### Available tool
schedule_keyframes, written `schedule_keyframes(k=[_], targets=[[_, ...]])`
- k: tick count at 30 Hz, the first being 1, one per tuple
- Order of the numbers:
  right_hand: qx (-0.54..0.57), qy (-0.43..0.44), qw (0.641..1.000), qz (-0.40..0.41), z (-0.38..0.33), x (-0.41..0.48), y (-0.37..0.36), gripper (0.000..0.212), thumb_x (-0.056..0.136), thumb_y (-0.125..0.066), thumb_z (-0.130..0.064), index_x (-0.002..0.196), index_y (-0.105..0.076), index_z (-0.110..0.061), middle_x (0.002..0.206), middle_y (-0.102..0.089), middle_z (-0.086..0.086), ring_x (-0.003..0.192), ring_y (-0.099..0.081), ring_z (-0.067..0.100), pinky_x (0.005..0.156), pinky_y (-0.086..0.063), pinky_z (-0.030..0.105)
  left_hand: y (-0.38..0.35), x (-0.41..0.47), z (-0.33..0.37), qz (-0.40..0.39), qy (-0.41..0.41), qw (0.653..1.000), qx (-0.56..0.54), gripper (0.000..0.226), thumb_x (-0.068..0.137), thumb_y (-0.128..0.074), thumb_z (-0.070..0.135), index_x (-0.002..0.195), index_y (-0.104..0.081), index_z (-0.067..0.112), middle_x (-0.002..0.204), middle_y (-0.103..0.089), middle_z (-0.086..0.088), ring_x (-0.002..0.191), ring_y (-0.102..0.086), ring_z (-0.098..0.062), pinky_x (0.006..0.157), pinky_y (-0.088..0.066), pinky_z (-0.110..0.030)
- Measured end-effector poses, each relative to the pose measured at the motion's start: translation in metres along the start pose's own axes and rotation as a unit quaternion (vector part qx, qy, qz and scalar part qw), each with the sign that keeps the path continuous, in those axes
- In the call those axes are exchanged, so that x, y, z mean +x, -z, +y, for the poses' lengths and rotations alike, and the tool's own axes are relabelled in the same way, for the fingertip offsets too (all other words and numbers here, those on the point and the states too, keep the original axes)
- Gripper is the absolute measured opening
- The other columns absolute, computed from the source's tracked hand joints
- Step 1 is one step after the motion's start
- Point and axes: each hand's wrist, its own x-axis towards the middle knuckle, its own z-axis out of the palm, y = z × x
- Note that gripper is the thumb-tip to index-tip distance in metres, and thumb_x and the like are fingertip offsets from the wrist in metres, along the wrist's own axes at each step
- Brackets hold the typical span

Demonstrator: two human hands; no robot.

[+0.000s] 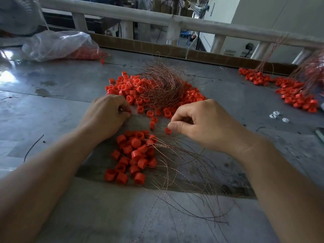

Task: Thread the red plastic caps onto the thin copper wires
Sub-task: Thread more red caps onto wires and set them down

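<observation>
Head view: the left hand point(108, 116) lay on the metal table point(52, 106) with its fingers curled inward and the tips drawn to the thumb at the edge of the loose caps point(133, 88). Whether they pinched a cap or a wire could not be told. The right hand point(201, 123) had thumb and forefinger pressed together, the other fingers curled. A single cap point(168, 131) sat touching the thumb tip, lifted clear of the heap. Whether the grip was on its rim or on a wire through it was not clear. The wire bundle point(163, 85) rested on the loose caps, just beyond both hands. A near pile of caps point(135, 155) lay between the forearms, with trailing wires point(184, 165) fanning toward the right arm, and these appeared already threaded. Assessment: the caps looked light, rigid and smooth, apt to roll or slip, and best taken by the side wall with the bore left unobstructed. The wires looked very thin, springy and easily kinked or tangled, best held close behind the free end so the tip stays stiff for entry. Further capped bunches point(289, 92) lay far right and a plastic bag point(57, 44) far left.
</observation>
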Motion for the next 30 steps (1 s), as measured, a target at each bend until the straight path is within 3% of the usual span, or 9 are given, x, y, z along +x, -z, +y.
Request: schedule_keyframes(k=[4,6,8,12,17,20,23,27,30], targets=[[-0.004,-0.052,0.997,0.063,0.013,0.003,0.004,0.015,0.083,-0.062,-0.033,0.08,-0.069,-0.02,0.073,-0.065,-0.006,0.07,-0.059,0.009,0.07,-0.05,0.03,0.004,-0.002,0.006,0.036,-0.006,0.999,-0.04,0.012,0.084,-0.062,0.007,0.086,-0.07,0.016,0.089,-0.067,-0.001,0.072,-0.054,-0.007,0.065,-0.038,-0.015],[-0.001,-0.075,0.993,0.087,0.02,0.005,0.004,0.014,0.084,-0.063,-0.031,0.081,-0.069,-0.018,0.072,-0.064,-0.006,0.07,-0.058,0.011,0.071,-0.05,0.031,0.008,-0.006,0.013,0.05,-0.024,0.991,-0.126,0.021,0.082,-0.064,0.006,0.081,-0.065,0.027,0.081,-0.064,0.014,0.067,-0.055,0.005,0.062,-0.039,-0.002],[-0.011,-0.085,0.991,0.098,0.025,0.008,0.0,0.014,0.085,-0.063,-0.028,0.081,-0.069,-0.016,0.072,-0.062,-0.004,0.069,-0.057,0.012,0.071,-0.05,0.031,0.013,-0.014,0.022,0.025,-0.081,0.971,-0.222,0.038,0.08,-0.065,0.003,0.086,-0.058,0.04,0.082,-0.061,0.021,0.075,-0.058,0.012,0.069,-0.039,0.003],[-0.031,-0.074,0.992,0.097,0.03,0.015,-0.007,0.016,0.086,-0.061,-0.025,0.093,-0.069,-0.013,0.097,-0.062,0.001,0.093,-0.056,0.017,0.085,-0.044,0.032,0.011,-0.025,0.032,-0.053,-0.224,0.953,-0.196,0.031,0.083,-0.063,0.02,0.099,-0.054,0.045,0.095,-0.057,0.022,0.091,-0.056,0.006,0.082,-0.042,-0.007],[-0.075,-0.026,0.996,0.04,0.033,0.025,-0.018,0.036,0.09,-0.054,-0.028,0.123,-0.056,-0.013,0.145,-0.036,-0.001,0.134,-0.028,0.014,0.102,-0.014,0.016,0.005,-0.027,0.035,-0.107,-0.246,0.944,-0.191,0.025,0.077,-0.059,0.022,0.096,-0.059,0.039,0.094,-0.057,0.017,0.091,-0.054,0.002,0.081,-0.043,-0.014],[-0.088,-0.018,0.996,0.009,0.036,0.029,-0.024,0.041,0.092,-0.05,-0.031,0.129,-0.051,-0.014,0.152,-0.02,-0.001,0.14,-0.012,0.012,0.106,-0.004,0.018,0.005,-0.027,0.034,-0.121,-0.242,0.944,-0.187,0.023,0.08,-0.063,0.017,0.099,-0.068,0.028,0.095,-0.057,0.017,0.092,-0.053,0.001,0.082,-0.04,-0.009],[-0.087,-0.029,0.996,-0.009,0.039,0.03,-0.028,0.048,0.093,-0.048,-0.034,0.135,-0.042,-0.013,0.154,-0.013,-0.002,0.14,-0.006,0.01,0.11,-0.005,0.025,0.006,-0.027,0.035,-0.128,-0.236,0.946,-0.18,0.024,0.081,-0.067,0.006,0.1,-0.071,0.019,0.096,-0.057,0.016,0.096,-0.052,-0.001,0.082,-0.037,-0.004],[-0.083,-0.031,0.996,0.011,0.041,0.03,-0.031,0.058,0.093,-0.047,-0.036,0.141,-0.03,-0.009,0.153,-0.019,-0.001,0.14,-0.01,0.01,0.111,-0.007,0.026,0.006,-0.028,0.036,-0.13,-0.235,0.946,-0.183,0.025,0.08,-0.068,0.006,0.101,-0.071,0.02,0.095,-0.057,0.016,0.093,-0.053,-0.001,0.081,-0.039,-0.006],[-0.079,-0.014,0.996,0.046,0.04,0.028,-0.031,0.053,0.091,-0.051,-0.032,0.137,-0.039,-0.008,0.147,-0.031,0.0,0.138,-0.019,0.012,0.109,-0.011,0.023,0.006,-0.029,0.035,-0.129,-0.235,0.946,-0.181,0.025,0.08,-0.068,0.006,0.101,-0.071,0.02,0.095,-0.057,0.016,0.092,-0.053,-0.002,0.082,-0.04,-0.011]])
